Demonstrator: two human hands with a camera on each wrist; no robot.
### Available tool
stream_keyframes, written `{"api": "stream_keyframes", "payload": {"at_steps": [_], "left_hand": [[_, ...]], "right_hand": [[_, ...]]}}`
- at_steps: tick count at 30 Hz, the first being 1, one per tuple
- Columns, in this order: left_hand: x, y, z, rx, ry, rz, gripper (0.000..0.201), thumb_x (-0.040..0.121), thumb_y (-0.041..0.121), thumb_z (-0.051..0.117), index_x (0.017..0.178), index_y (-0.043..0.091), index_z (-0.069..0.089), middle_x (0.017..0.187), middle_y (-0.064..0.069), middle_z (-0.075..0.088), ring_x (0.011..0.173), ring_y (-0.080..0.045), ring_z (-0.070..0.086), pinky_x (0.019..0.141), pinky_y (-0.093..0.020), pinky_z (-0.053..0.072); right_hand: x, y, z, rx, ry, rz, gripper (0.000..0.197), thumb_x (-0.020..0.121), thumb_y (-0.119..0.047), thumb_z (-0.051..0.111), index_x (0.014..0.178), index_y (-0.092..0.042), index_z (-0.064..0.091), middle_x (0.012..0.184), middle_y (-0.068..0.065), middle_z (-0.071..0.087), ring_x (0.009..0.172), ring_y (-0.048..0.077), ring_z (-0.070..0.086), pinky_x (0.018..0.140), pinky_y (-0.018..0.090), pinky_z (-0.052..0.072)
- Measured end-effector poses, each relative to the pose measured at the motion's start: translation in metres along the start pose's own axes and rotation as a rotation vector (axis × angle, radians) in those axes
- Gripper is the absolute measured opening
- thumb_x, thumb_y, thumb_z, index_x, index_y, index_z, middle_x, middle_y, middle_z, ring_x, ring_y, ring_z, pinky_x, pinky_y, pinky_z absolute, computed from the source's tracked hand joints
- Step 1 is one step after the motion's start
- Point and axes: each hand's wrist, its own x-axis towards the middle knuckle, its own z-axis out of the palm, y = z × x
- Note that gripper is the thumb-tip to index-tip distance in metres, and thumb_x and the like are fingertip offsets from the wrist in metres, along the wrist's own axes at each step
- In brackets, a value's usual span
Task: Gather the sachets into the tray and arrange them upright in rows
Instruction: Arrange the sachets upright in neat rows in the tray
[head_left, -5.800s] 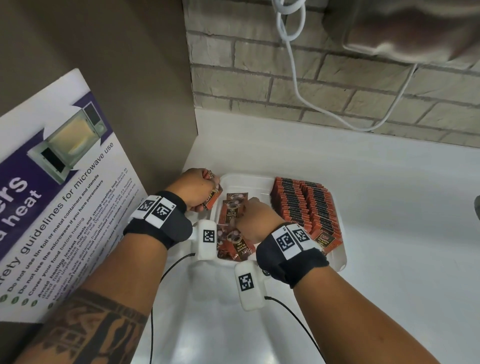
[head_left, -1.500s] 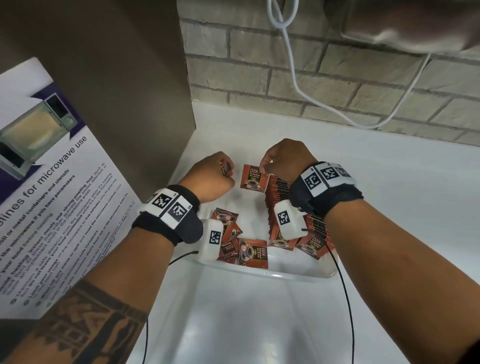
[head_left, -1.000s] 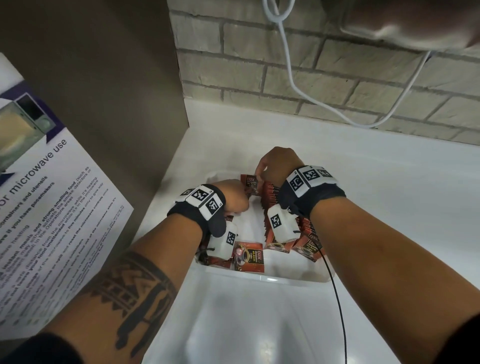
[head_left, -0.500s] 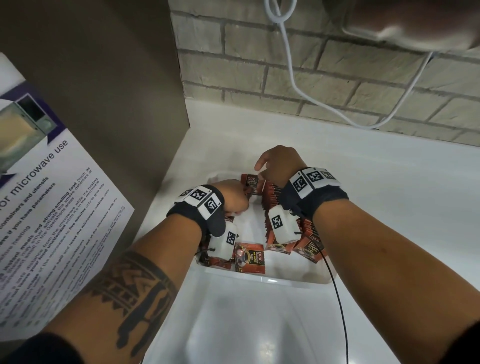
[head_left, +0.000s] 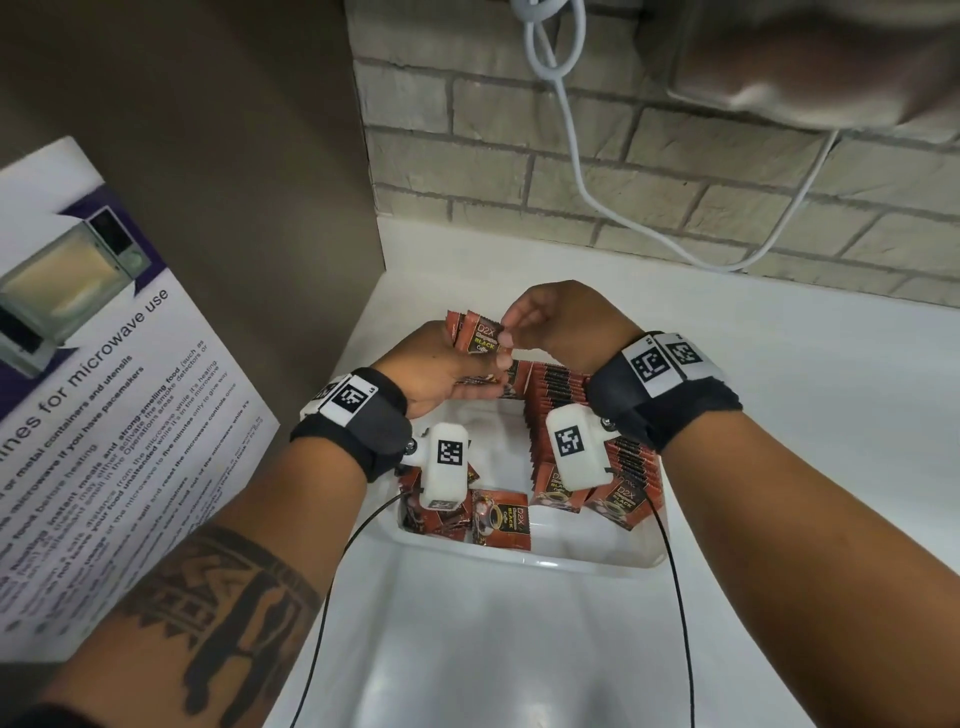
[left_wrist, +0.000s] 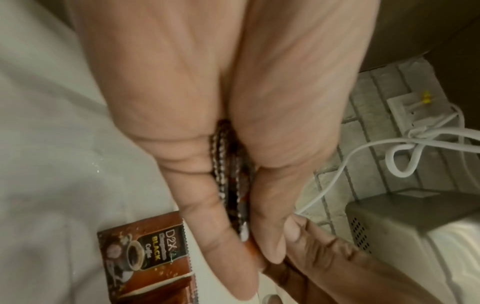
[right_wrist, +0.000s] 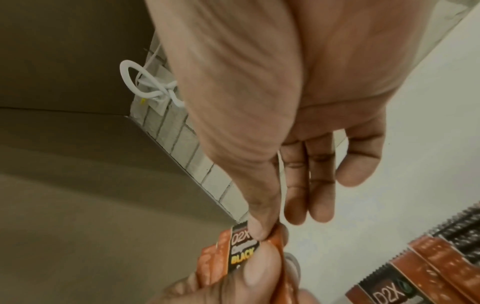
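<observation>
Several coffee sachets (head_left: 475, 332), a small bundle, held in my left hand (head_left: 434, 371) above the upper middle of the tray (head_left: 519, 558); grip clenched on the bundle, edges seen stacked between thumb and fingers in the left wrist view. My right hand (head_left: 558, 325): thumb and forefinger pinch the top edge of the front sachet in that bundle, other fingers loose.

Change since half a second ago: both hands were low at the tray's far end; now they are raised, with the bundle lifted clear and its printed face turned toward me. Meaning, as I judge it: I am squaring the bundle before setting it down as the next upright row.

Two upright rows (head_left: 558, 410), right half of the tray, partly hidden under my right wrist; they look as they did a second ago.

Few loose sachets (head_left: 501, 519), lying flat at the lower left of the tray, not yet stood up. One more flat sachet shows in the left wrist view.

Tray sits on the white bench (head_left: 779, 415), centre of frame. Microwave poster (head_left: 104, 364) at left; white cable (head_left: 571, 156) on the brick wall, top.
</observation>
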Motion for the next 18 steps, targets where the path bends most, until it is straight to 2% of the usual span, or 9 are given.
{"api": "stream_keyframes", "payload": {"at_steps": [3, 5, 8, 10, 12, 15, 17, 18], "left_hand": [[-0.001, -0.001, 0.001, -0.041, -0.012, 0.03, 0.019, 0.09, 0.001, 0.072, 0.104, 0.014, 0.069, 0.092, -0.002, 0.072, 0.088, -0.017, 0.072, 0.078, -0.03, 0.061], [-0.003, -0.001, 0.003, -0.011, -0.01, 0.04, 0.021, 0.09, 0.0, 0.072, 0.107, 0.012, 0.069, 0.095, -0.002, 0.073, 0.092, -0.017, 0.072, 0.079, -0.031, 0.061], [-0.003, -0.005, 0.003, 0.066, 0.021, 0.027, 0.026, 0.088, 0.003, 0.075, 0.113, 0.008, 0.069, 0.099, -0.005, 0.075, 0.09, -0.019, 0.074, 0.075, -0.03, 0.061], [-0.002, -0.006, 0.0, 0.163, 0.081, -0.028, 0.026, 0.088, 0.008, 0.078, 0.112, 0.004, 0.071, 0.096, -0.009, 0.074, 0.082, -0.02, 0.071, 0.071, -0.03, 0.062], [-0.001, -0.007, -0.006, 0.296, 0.168, -0.144, 0.026, 0.089, 0.015, 0.078, 0.109, 0.0, 0.07, 0.09, -0.013, 0.069, 0.073, -0.02, 0.069, 0.068, -0.031, 0.063], [0.003, -0.007, -0.01, 0.467, 0.257, -0.291, 0.025, 0.093, 0.021, 0.074, 0.099, -0.002, 0.066, 0.078, -0.013, 0.061, 0.056, -0.02, 0.065, 0.066, -0.035, 0.064], [0.006, -0.006, -0.008, 0.566, 0.265, -0.334, 0.024, 0.095, 0.023, 0.07, 0.095, 0.0, 0.064, 0.075, -0.013, 0.062, 0.05, -0.021, 0.064, 0.067, -0.035, 0.064], [0.009, -0.007, -0.007, 0.608, 0.25, -0.352, 0.025, 0.096, 0.023, 0.069, 0.095, -0.002, 0.065, 0.075, -0.015, 0.063, 0.051, -0.023, 0.063, 0.068, -0.036, 0.063]], "right_hand": [[-0.002, -0.004, -0.004, 0.065, 0.005, 0.006, 0.015, 0.084, -0.022, 0.079, 0.095, -0.012, 0.073, 0.081, 0.003, 0.072, 0.07, 0.009, 0.062, 0.068, 0.019, 0.047], [-0.005, -0.007, -0.006, 0.068, 0.019, -0.008, 0.011, 0.085, -0.018, 0.077, 0.093, -0.01, 0.074, 0.073, -0.002, 0.068, 0.064, 0.006, 0.058, 0.062, 0.014, 0.045], [-0.005, -0.01, -0.007, -0.059, 0.016, 0.001, 0.002, 0.088, -0.016, 0.074, 0.09, -0.016, 0.073, 0.07, -0.012, 0.064, 0.066, 0.003, 0.056, 0.064, 0.016, 0.042], [-0.003, -0.008, -0.009, -0.163, 0.048, 0.012, 0.004, 0.089, -0.015, 0.069, 0.089, -0.018, 0.073, 0.072, -0.016, 0.061, 0.068, -0.001, 0.053, 0.06, 0.01, 0.038], [0.0, -0.004, -0.011, -0.23, 0.071, 0.058, 0.006, 0.09, -0.015, 0.068, 0.088, -0.019, 0.072, 0.074, -0.018, 0.061, 0.069, -0.002, 0.053, 0.053, 0.005, 0.033], [0.005, 0.002, -0.009, -0.322, 0.017, 0.122, 0.008, 0.091, -0.02, 0.068, 0.092, -0.019, 0.076, 0.084, -0.013, 0.063, 0.083, 0.006, 0.057, 0.06, 0.013, 0.036], [0.007, 0.006, -0.003, -0.404, -0.041, 0.176, 0.01, 0.091, -0.023, 0.068, 0.095, -0.022, 0.077, 0.092, -0.008, 0.063, 0.094, 0.012, 0.06, 0.073, 0.02, 0.044], [0.009, 0.009, 0.0, -0.414, -0.038, 0.205, 0.009, 0.089, -0.025, 0.068, 0.091, -0.027, 0.077, 0.094, -0.008, 0.064, 0.099, 0.015, 0.062, 0.083, 0.025, 0.048]]}}
